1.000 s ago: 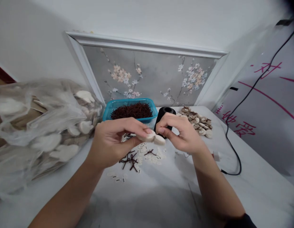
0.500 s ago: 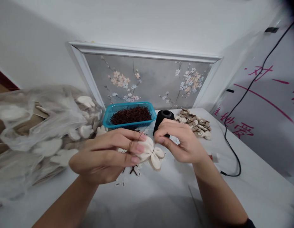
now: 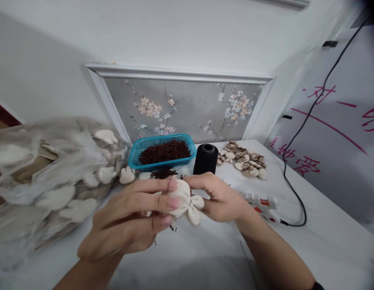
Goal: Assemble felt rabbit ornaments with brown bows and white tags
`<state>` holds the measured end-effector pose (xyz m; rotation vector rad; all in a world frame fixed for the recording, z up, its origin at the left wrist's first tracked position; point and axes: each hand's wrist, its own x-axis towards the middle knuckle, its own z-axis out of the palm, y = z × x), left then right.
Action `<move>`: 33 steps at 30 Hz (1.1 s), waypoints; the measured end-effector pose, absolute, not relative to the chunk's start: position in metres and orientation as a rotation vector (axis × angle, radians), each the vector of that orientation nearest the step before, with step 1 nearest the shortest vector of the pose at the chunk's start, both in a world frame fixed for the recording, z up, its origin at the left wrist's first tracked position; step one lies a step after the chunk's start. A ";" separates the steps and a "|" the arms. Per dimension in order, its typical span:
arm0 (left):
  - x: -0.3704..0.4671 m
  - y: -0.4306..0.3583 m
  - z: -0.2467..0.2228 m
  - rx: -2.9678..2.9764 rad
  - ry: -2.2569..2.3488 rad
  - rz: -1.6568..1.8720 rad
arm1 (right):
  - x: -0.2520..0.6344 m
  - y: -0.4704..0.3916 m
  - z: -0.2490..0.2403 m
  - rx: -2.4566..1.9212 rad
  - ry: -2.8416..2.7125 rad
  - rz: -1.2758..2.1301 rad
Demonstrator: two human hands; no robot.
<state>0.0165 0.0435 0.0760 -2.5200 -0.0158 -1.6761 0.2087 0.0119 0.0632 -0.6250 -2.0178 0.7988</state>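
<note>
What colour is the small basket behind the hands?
Turquoise blue basket, seen clearly in the head view.

You're holding a cream bow-shaped piece [image 3: 187,201] dead centre of the frame, left hand [image 3: 129,225] pinching its left lobe with fingertips [image 3: 171,202] on top, right hand [image 3: 219,197] gripping it from the right side. Just above your hands a black thread spool [image 3: 205,158] is standing upright on the white table [image 3: 310,241], with a blue basket [image 3: 135,157] of dark reddish-brown strands sitting to its left. A clear bag [image 3: 50,177] stuffed with more cream pieces is filling the left side. Upper right of the spool, a pile of finished pieces [image 3: 243,159] is lying on the table, and a black cable [image 3: 296,193] is trailing down the right.
</note>
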 end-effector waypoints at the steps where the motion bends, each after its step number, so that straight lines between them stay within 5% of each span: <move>1: 0.017 0.043 0.075 -2.452 -0.053 -1.710 | 0.208 0.012 0.062 -0.610 -1.984 0.850; 5: 0.022 0.045 0.073 -2.235 -0.286 -1.777 | 0.204 0.012 0.059 -0.658 -1.805 0.834; 13: 0.030 0.043 0.067 -2.449 -0.882 -1.914 | 0.195 0.013 0.052 -0.835 -1.842 0.073; 18: 0.027 0.044 0.072 -2.690 -1.058 -1.919 | 0.200 0.012 0.054 -0.831 -1.888 -0.101; 33: 0.018 0.048 0.083 -3.081 -0.410 -1.332 | 0.220 0.008 0.065 -0.953 -2.083 0.074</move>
